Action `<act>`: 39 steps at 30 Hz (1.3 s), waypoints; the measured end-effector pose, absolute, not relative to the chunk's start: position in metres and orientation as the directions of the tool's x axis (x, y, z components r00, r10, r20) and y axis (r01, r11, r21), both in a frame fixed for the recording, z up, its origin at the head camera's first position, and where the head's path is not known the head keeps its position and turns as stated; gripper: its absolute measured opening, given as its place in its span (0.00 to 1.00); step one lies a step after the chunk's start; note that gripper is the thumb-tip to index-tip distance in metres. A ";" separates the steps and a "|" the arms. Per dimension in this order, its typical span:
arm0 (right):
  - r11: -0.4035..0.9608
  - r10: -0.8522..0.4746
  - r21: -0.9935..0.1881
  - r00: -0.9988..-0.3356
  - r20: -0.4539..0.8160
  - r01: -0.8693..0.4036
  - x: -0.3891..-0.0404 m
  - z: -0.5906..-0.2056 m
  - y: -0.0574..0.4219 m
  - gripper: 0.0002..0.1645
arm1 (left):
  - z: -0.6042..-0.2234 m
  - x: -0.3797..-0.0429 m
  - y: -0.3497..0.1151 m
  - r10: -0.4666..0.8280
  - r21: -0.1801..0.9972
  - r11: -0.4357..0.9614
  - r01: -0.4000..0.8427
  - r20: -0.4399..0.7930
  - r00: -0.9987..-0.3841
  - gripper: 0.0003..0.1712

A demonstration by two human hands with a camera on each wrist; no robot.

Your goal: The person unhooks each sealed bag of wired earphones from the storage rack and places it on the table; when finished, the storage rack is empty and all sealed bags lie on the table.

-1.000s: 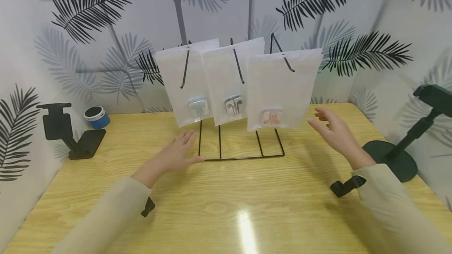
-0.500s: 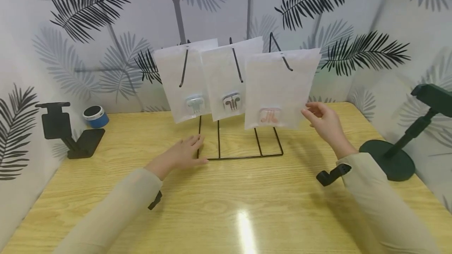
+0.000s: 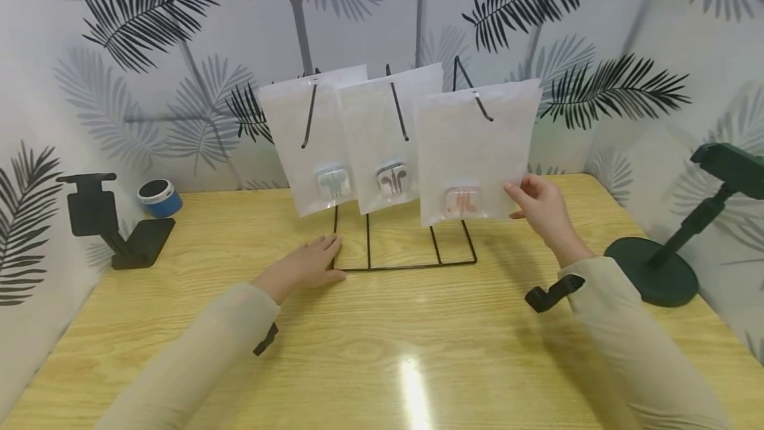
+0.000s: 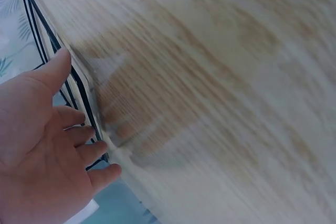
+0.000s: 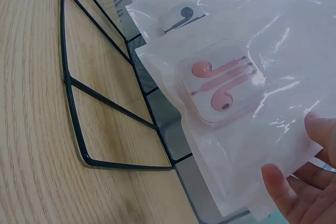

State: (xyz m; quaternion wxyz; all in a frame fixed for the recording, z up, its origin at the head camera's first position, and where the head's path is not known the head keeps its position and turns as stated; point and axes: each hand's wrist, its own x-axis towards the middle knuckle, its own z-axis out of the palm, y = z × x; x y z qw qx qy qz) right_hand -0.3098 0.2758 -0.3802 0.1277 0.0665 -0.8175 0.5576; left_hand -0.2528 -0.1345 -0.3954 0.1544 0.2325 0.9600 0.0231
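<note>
Right hand (image 3: 543,211) pinches one pink-earphone bag (image 3: 471,158); two other earphone bags (image 3: 310,131) hang left of that grip. Left hand (image 3: 309,263), fingers loose, touches one wire rack (image 5: 113,103).

rightmost white bag (image 3: 471,144) on rack (image 5: 114,104)

Rack (image 3: 406,267) on tabletop (image 3: 358,350), three bags (image 3: 375,128) hung from its hooks (image 3: 483,106). Off rack: wall (image 3: 361,32) at twelve o'clock; stand (image 3: 94,213) at nine, cylinder (image 3: 162,204) behind it; second stand (image 3: 644,281), three.
</note>
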 end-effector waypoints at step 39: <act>0.121 0.090 -0.909 -0.908 0.410 -0.398 -0.328 -0.455 0.308 0.18 | -0.395 -0.249 -0.140 0.475 0.230 0.873 0.430 -0.203 -0.856 0.33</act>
